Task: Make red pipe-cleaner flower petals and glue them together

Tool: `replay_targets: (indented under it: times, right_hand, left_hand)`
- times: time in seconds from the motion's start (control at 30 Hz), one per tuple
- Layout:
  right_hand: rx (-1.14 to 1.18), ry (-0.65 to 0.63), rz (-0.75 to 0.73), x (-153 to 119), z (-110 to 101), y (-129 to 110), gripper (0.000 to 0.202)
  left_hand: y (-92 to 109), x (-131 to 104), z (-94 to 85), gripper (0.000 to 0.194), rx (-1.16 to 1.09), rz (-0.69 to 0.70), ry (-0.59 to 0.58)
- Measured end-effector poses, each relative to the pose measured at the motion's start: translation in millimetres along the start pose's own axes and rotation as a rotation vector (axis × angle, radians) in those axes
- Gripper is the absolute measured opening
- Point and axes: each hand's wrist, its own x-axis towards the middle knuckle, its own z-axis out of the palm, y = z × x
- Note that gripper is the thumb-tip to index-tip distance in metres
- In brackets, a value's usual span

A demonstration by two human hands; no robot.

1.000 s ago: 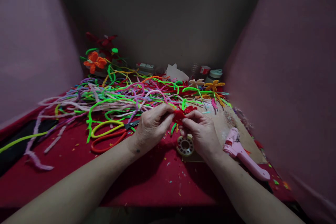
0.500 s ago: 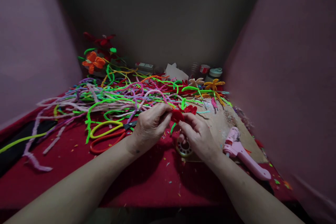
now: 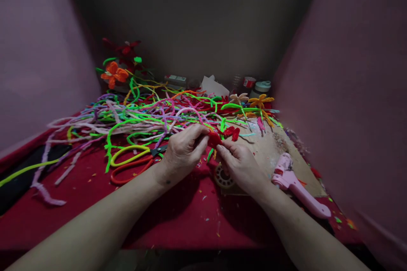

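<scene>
A small red pipe-cleaner petal (image 3: 215, 139) is stretched between my two hands above the table. My left hand (image 3: 186, 148) pinches its left end, with the thumb and forefinger closed. On its right end the fingertips of my right hand (image 3: 240, 161) are pressed together. Just behind lie more red petals (image 3: 234, 132) beside a green stem (image 3: 223, 125). Below my right hand is a roll of tape (image 3: 223, 178), partly covered by the fingers. Scissors with yellow and red handles (image 3: 132, 165) rest left of my left hand, their blades partly hidden by it.
A tangled heap of coloured pipe cleaners (image 3: 149, 118) spreads across the back left. On the right, a pink glue gun (image 3: 299, 188) lies partly on a cardboard sheet (image 3: 270, 148). Finished flowers (image 3: 114, 75), a lidded jar (image 3: 261, 88) and white paper (image 3: 213, 87) stand along the back.
My right fingers have closed in and shifted on the red petal, which now looks flatter and narrower. The left hand keeps its pinch. The view has shifted slightly.
</scene>
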Motion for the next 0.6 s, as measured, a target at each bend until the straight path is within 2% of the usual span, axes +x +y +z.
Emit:
replay_targets:
  times: [0.17,0.23,0.3,0.37,0.43,0.5,0.6]
  right_hand:
    - [-0.016,0.000,0.006,2,-1,1,0.020]
    - [-0.028,0.022,-0.005,2,0,1,0.019]
    - [0.018,0.041,0.007,2,0,2,0.020]
    - [0.083,0.050,0.031,2,1,4,0.021]
    - [0.133,0.048,0.045,3,1,6,0.022]
    - [0.157,0.048,0.043,4,1,8,0.021]
    - [0.159,0.057,0.036,5,1,10,0.020]
  left_hand:
    - [0,-1,1.0,0.006,-0.005,-0.004,-0.009]
    - [1,-1,0.8,0.005,-0.069,-0.095,-0.029]
    - [3,1,-0.3,0.006,-0.206,-0.241,-0.100]
    - [5,3,-2.1,0.011,-0.375,-0.382,-0.194]
    - [7,5,-4.1,0.017,-0.510,-0.478,-0.238]
    - [8,7,-5.5,0.021,-0.581,-0.528,-0.228]
    - [7,7,-5.7,0.023,-0.594,-0.522,-0.198]
